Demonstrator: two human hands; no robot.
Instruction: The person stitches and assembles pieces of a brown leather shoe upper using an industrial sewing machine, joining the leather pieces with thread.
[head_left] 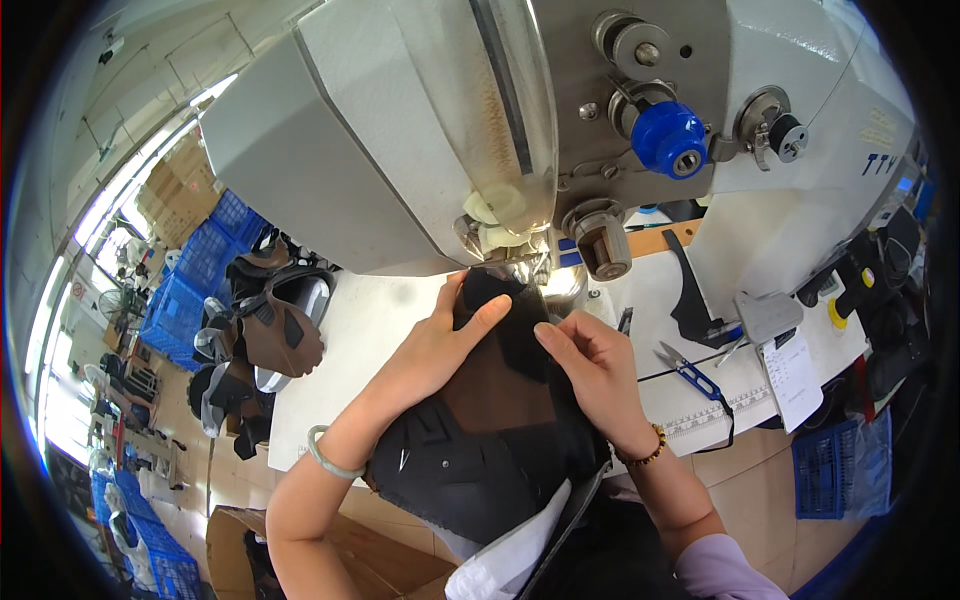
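A black and brown shoe upper (500,395) with a white lining runs from my lap up to the needle area of a sewing machine (400,130). My left hand (437,345) grips its left side near the needle, thumb lying on top. On the right edge, my right hand (597,372) pinches the material between thumb and curled fingers. The exact spot under the needle is partly hidden by the machine head and the upper.
Several other uppers (275,335) are piled at the table's left side. Thread snips (697,375), a black strip (688,295) and a paper slip (790,375) lie on the white table (360,320) to the right. Blue crates (185,300) stand at left; a cardboard box (230,555) is below.
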